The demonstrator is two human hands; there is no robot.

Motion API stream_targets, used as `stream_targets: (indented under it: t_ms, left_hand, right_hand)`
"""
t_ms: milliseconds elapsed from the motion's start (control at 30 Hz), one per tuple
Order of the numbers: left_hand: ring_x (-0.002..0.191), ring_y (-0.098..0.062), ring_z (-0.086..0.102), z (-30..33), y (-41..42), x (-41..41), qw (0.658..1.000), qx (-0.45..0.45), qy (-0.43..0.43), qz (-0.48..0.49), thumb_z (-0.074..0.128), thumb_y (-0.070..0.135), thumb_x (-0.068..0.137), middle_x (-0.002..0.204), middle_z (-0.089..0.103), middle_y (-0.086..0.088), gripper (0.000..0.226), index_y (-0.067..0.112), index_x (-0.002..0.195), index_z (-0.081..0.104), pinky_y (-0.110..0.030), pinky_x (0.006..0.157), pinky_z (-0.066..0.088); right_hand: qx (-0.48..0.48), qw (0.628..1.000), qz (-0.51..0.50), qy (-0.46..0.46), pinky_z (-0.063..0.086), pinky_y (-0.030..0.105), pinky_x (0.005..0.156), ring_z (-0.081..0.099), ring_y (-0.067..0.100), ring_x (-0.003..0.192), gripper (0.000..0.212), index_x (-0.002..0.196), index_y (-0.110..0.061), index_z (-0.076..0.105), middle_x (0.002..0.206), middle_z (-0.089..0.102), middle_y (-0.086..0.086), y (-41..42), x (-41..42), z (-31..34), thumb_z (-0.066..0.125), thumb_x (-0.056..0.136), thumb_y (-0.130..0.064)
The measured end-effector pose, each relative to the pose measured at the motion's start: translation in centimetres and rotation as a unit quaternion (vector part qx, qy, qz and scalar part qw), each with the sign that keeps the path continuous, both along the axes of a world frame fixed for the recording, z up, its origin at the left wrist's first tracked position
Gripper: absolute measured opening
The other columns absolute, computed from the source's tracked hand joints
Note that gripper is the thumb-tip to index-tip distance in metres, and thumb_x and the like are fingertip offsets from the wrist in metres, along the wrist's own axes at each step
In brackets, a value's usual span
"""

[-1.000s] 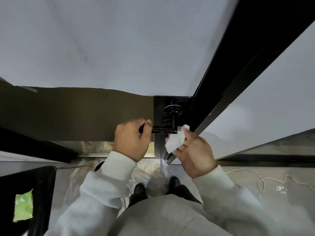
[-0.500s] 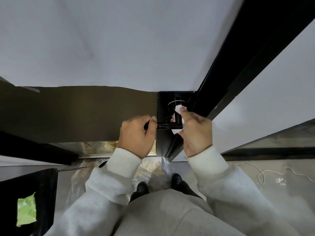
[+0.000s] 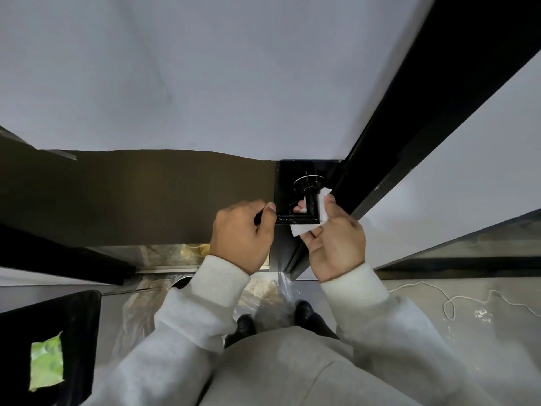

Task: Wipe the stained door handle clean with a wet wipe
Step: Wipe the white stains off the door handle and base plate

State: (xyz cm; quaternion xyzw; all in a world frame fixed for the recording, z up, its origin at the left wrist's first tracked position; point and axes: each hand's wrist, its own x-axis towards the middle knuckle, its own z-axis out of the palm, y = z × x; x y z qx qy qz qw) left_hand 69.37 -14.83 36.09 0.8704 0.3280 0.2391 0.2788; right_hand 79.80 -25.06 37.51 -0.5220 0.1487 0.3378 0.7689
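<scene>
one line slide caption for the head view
Left hand steadies the black handle while right hand wipes its neck with a wipe.

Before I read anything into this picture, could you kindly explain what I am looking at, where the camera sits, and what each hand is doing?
There is no machine here: a person in a grey sweatshirt works with bare hands, and the one picture comes from a wide-angle camera worn on the head, looking down past the arms to the floor. That is why the walls bend and the black shoes show at the bottom. The left hand grips the free end of the black L-shaped metal door handle. The right hand holds a white wet wipe pressed against the handle's corner and neck, below its round base. On the floor lie crumpled clear plastic sheeting and a thin white cord. At lower left a green packet rests on a black surface; I cannot read it.
</scene>
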Motion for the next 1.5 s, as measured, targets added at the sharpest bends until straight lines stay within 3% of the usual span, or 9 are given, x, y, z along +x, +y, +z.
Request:
stream_targets:
  t_ms: [233,367,433,567,700,967,1200,1400,1500]
  left_hand:
    - [0.052,-0.018,0.041,0.0,0.0,0.0,1.0,-0.001,0.003,0.005,0.05,0.036,0.097,0.05,0.038,0.005,0.042,0.02,0.058,0.042,-0.034,0.054,0.032]
    - [0.052,-0.017,0.04,0.0,0.1,0.0,1.0,-0.002,0.001,-0.005,0.049,0.035,0.097,0.052,0.037,0.006,0.042,0.022,0.059,0.039,-0.034,0.054,0.034]
    - [0.053,-0.017,0.042,-0.1,0.2,0.0,1.0,0.0,0.002,-0.005,0.048,0.036,0.097,0.053,0.04,0.005,0.041,0.021,0.06,0.042,-0.033,0.054,0.035]
    - [0.052,-0.017,0.041,-0.1,0.2,0.0,1.0,-0.001,-0.005,-0.009,0.05,0.034,0.097,0.052,0.039,0.006,0.04,0.023,0.06,0.04,-0.032,0.055,0.031]
    - [0.055,-0.019,0.045,-0.3,0.2,-0.1,1.0,-0.002,0.002,-0.008,0.05,0.034,0.098,0.055,0.045,0.004,0.04,0.018,0.062,0.048,-0.035,0.056,0.036]
    - [0.055,-0.019,0.044,-0.3,0.1,0.0,1.0,-0.004,0.002,-0.003,0.048,0.035,0.098,0.056,0.043,0.005,0.038,0.023,0.062,0.041,-0.035,0.055,0.038]
    - [0.054,-0.017,0.045,-0.6,-0.1,0.1,1.0,0.002,-0.003,0.011,0.047,0.037,0.098,0.058,0.044,0.006,0.036,0.026,0.064,0.044,-0.034,0.054,0.039]
    - [0.053,-0.017,0.043,-0.4,-0.1,0.1,1.0,0.006,0.005,0.009,0.048,0.034,0.098,0.056,0.041,0.007,0.037,0.026,0.063,0.038,-0.031,0.054,0.035]
    - [0.053,-0.017,0.042,-0.3,-0.1,0.0,1.0,0.006,0.005,0.007,0.047,0.035,0.099,0.057,0.041,0.007,0.038,0.026,0.063,0.038,-0.032,0.055,0.035]
  right_hand:
    - [-0.003,0.994,0.007,0.11,0.06,0.032,0.061,0.071,0.022,0.063,0.016,0.102,-0.001,0.066,0.078,0.071,0.014,1.8,1.4,-1.7,0.05,0.101,-0.002]
    - [0.022,0.982,0.025,0.186,0.059,0.043,0.078,0.071,0.025,0.082,0.011,0.104,-0.014,0.068,0.079,0.075,0.01,0.6,1.2,-3.7,0.058,0.1,-0.018]
    - [-0.006,0.979,0.051,0.199,0.053,0.039,0.078,0.063,0.023,0.075,0.015,0.093,-0.015,0.065,0.068,0.068,0.007,0.6,0.8,-4.5,0.054,0.101,-0.021]
    - [0.045,0.976,0.068,0.202,0.045,0.034,0.088,0.054,0.017,0.069,0.022,0.084,-0.013,0.065,0.068,0.059,0.006,1.8,0.4,-4.5,0.051,0.098,-0.003]
    - [0.173,0.966,0.082,0.172,0.062,0.029,0.073,0.072,0.017,0.082,0.016,0.1,-0.005,0.069,0.095,0.074,0.009,2.5,1.1,-4.3,0.062,0.086,-0.009]
    - [0.293,0.941,0.06,0.158,0.061,0.031,0.086,0.068,0.019,0.097,0.023,0.107,-0.002,0.068,0.094,0.073,0.01,2.9,0.2,-4.6,0.059,0.088,-0.012]
    - [0.223,0.959,0.079,0.155,0.058,0.022,0.06,0.067,0.015,0.073,0.012,0.089,-0.006,0.068,0.083,0.071,0.007,1.6,0.1,-4.0,0.061,0.08,-0.005]
    - [0.241,0.955,0.062,0.162,0.063,0.029,0.079,0.076,0.019,0.086,0.018,0.099,-0.002,0.07,0.094,0.078,0.01,2.4,0.3,-3.5,0.054,0.094,-0.006]
    - [0.236,0.957,0.046,0.163,0.064,0.029,0.075,0.075,0.019,0.083,0.021,0.102,-0.005,0.067,0.09,0.077,0.008,1.6,0.3,-3.8,0.048,0.097,0.001]
